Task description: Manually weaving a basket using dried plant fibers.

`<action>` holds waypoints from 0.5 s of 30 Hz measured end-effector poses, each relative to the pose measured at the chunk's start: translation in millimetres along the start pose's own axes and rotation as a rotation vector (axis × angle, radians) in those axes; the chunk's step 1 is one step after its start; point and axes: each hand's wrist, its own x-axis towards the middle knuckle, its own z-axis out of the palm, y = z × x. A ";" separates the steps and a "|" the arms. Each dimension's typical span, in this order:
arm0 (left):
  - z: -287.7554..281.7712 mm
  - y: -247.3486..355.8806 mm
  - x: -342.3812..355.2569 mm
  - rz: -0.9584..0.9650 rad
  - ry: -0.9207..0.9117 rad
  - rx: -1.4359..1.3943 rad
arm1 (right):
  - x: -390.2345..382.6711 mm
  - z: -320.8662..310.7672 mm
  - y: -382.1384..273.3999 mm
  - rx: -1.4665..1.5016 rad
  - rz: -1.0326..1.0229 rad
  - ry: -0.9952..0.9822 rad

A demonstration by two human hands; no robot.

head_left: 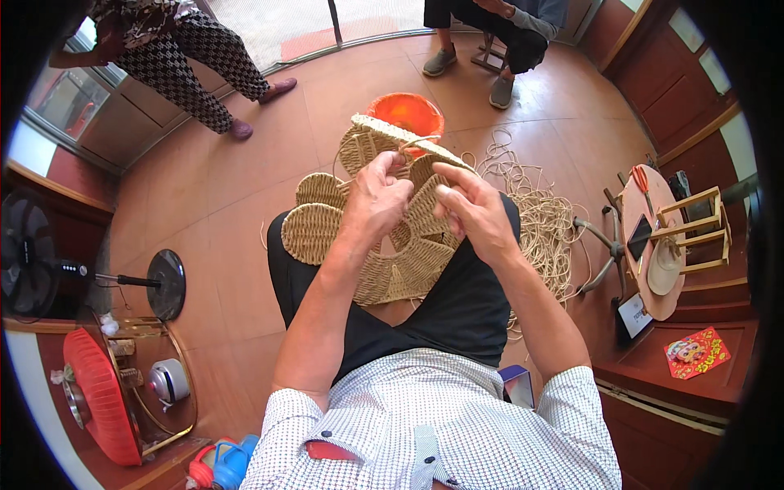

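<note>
A woven straw piece (314,233) with several rounded, petal-like lobes rests across my thighs, its raised far part (367,147) leaning up beyond my hands. My left hand (380,200) is closed at the middle of that raised part, its fingertips pinching a straw cord (420,140) that loops up over the weave. At the right side of the weave is my right hand (474,208), its fingers curled in toward the thumb. Whatever those right fingers hold is too small to make out. Part of the weave is hidden behind both hands.
A tangled heap of straw cord (543,237) lies on the floor by my right leg. Beyond the weave stands an orange bucket (416,110). A round stool (641,269) carrying scissors (642,181) is at right, a fan (167,286) at left. Two people are at the far side.
</note>
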 end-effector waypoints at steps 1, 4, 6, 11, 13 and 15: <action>-5.0 0.1 -0.8 -0.077 -0.099 -0.126 | 6.2 7.5 -1.7 0.015 0.001 -0.012; -6.4 0.2 -1.3 -0.128 -0.203 -0.272 | 26.3 24.0 3.3 0.111 -0.004 -0.018; -6.7 -0.7 -2.5 -0.105 -0.199 -0.290 | 38.1 31.1 3.9 0.337 0.124 -0.031; -2.5 -2.8 -4.7 0.032 -0.031 0.091 | 48.6 48.6 16.6 0.424 0.142 0.103; -3.8 5.2 -13.8 0.076 0.024 0.177 | 45.4 56.1 14.8 0.453 0.121 0.231; -0.9 9.2 -18.9 0.121 0.079 0.258 | 41.4 51.0 12.3 0.518 0.133 0.175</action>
